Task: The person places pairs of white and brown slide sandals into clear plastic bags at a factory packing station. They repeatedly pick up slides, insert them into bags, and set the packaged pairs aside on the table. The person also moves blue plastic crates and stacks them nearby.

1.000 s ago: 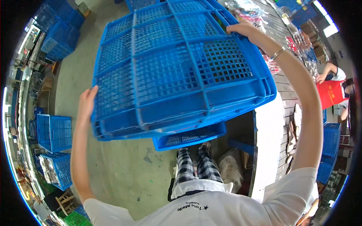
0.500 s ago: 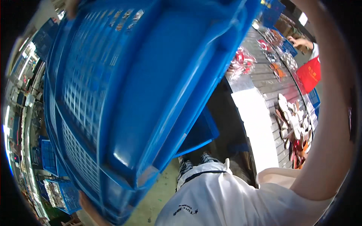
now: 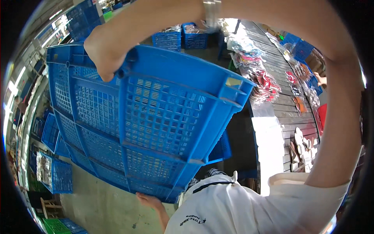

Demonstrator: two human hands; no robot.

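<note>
A large blue plastic crate (image 3: 156, 117) with lattice walls is held up in front of me, tipped on its side so its ribbed underside faces me. My right hand (image 3: 103, 54) reaches over the top and grips the crate's upper rim at the far left corner. My left hand (image 3: 150, 201) holds the crate's lower edge from beneath, near my white shirt. Part of a second blue crate (image 3: 221, 149) shows behind the lower right corner.
A long dark table (image 3: 288, 113) on the right carries several clear packets and red items. Blue crates (image 3: 179, 39) stand at the back and more blue crates (image 3: 54, 171) on the floor at left. A wooden stool (image 3: 48, 206) and a green crate (image 3: 58, 226) sit lower left.
The crate has come down from overhead and swung to my left, turning onto its side. My right arm now arcs across the top of the view.
</note>
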